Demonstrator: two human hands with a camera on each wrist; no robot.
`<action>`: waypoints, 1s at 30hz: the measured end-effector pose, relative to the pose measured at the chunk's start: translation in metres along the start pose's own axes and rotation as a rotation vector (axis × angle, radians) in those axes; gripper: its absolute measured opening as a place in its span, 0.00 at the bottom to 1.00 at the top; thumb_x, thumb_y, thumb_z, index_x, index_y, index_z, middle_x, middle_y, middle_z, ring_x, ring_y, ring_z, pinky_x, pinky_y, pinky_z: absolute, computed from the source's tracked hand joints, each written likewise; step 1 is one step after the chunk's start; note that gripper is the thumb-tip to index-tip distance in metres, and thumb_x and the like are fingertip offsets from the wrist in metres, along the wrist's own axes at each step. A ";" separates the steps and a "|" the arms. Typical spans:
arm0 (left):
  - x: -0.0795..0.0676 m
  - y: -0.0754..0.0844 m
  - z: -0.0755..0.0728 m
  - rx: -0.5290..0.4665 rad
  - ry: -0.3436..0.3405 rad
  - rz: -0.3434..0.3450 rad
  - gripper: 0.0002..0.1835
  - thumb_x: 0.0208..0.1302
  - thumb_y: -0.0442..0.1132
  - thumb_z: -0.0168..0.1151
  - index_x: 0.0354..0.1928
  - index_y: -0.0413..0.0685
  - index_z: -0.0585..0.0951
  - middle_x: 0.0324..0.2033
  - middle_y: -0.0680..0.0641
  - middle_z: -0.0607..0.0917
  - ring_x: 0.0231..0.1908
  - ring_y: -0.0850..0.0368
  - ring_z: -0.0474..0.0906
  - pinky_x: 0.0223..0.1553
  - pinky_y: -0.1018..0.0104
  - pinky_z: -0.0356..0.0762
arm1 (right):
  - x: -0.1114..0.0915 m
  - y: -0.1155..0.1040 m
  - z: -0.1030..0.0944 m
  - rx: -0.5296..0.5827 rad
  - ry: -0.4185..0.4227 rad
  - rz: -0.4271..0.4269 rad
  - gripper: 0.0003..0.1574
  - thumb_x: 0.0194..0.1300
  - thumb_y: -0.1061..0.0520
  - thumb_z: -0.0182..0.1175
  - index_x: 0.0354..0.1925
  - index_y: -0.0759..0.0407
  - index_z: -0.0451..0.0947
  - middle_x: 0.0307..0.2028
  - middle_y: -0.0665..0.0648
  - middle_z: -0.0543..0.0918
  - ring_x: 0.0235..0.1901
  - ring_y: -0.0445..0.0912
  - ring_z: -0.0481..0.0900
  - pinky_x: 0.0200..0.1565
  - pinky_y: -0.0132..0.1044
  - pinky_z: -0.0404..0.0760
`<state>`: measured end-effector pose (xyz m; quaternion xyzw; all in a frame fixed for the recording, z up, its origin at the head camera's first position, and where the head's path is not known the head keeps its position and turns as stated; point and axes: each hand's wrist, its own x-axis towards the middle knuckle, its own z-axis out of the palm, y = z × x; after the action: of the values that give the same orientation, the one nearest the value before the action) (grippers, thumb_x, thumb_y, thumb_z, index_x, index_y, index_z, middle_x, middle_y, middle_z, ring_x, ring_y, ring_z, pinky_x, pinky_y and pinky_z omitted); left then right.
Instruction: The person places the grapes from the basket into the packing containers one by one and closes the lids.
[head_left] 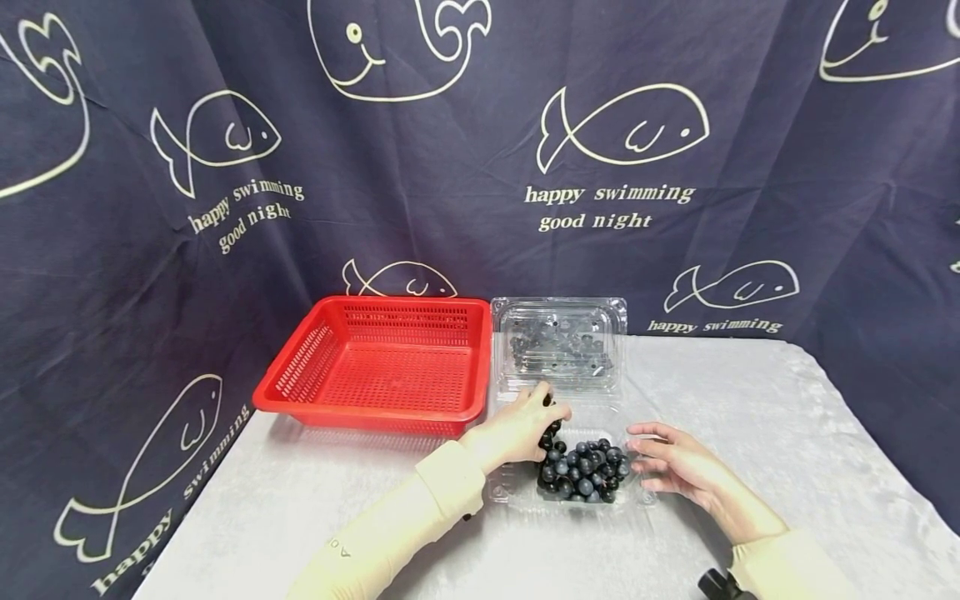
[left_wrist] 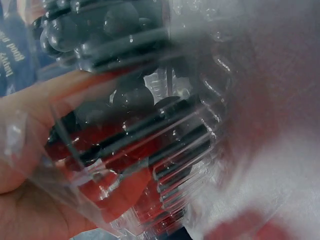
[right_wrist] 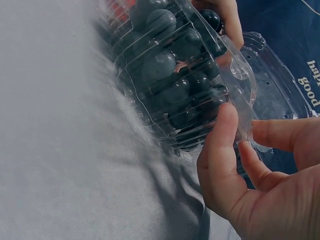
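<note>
Dark grapes (head_left: 585, 471) fill a clear plastic container (head_left: 517, 492) on the table. Its clear lid (head_left: 558, 312) stands raised at the back, with dark round shapes showing in it. My left hand (head_left: 521, 429) reaches over the container's left side and grips part of the grape bunch; its thumb and fingers are partly hidden by grapes. Through the container wall, the left wrist view shows grapes (left_wrist: 132, 97) against those fingers. On the right, my right hand (head_left: 682, 467) holds the container's rim between thumb (right_wrist: 222, 145) and fingers, apart from the grapes.
A red perforated plastic basket (head_left: 390, 412) stands left of the container, close beside the lid. The light grey cloth (head_left: 712, 383) covers the table. Behind it hangs a dark blue curtain (head_left: 480, 225) with fish drawings.
</note>
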<state>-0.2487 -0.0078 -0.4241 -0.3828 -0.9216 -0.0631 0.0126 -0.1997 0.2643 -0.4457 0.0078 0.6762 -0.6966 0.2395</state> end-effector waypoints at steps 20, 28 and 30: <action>-0.014 0.008 -0.019 -0.023 0.037 -0.026 0.44 0.43 0.44 0.76 0.64 0.62 0.65 0.58 0.42 0.65 0.52 0.47 0.72 0.35 0.67 0.78 | 0.000 -0.001 0.000 0.005 0.000 0.006 0.24 0.67 0.56 0.54 0.58 0.62 0.63 0.42 0.50 0.79 0.35 0.42 0.80 0.35 0.36 0.83; -0.024 0.011 -0.027 -0.002 0.077 0.002 0.43 0.44 0.45 0.76 0.64 0.60 0.66 0.56 0.43 0.66 0.50 0.48 0.71 0.33 0.67 0.78 | 0.000 -0.001 0.000 0.006 -0.003 0.004 0.24 0.67 0.57 0.54 0.58 0.62 0.63 0.42 0.50 0.79 0.36 0.43 0.80 0.35 0.36 0.83; -0.027 0.011 -0.028 0.008 0.095 0.016 0.42 0.44 0.44 0.76 0.63 0.59 0.67 0.55 0.43 0.66 0.50 0.49 0.71 0.34 0.67 0.78 | 0.000 -0.001 0.000 0.008 -0.005 0.004 0.23 0.67 0.57 0.54 0.57 0.62 0.64 0.42 0.50 0.79 0.35 0.43 0.80 0.35 0.36 0.83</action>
<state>-0.2224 -0.0222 -0.3966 -0.3866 -0.9171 -0.0774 0.0582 -0.2000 0.2643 -0.4444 0.0085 0.6728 -0.6989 0.2425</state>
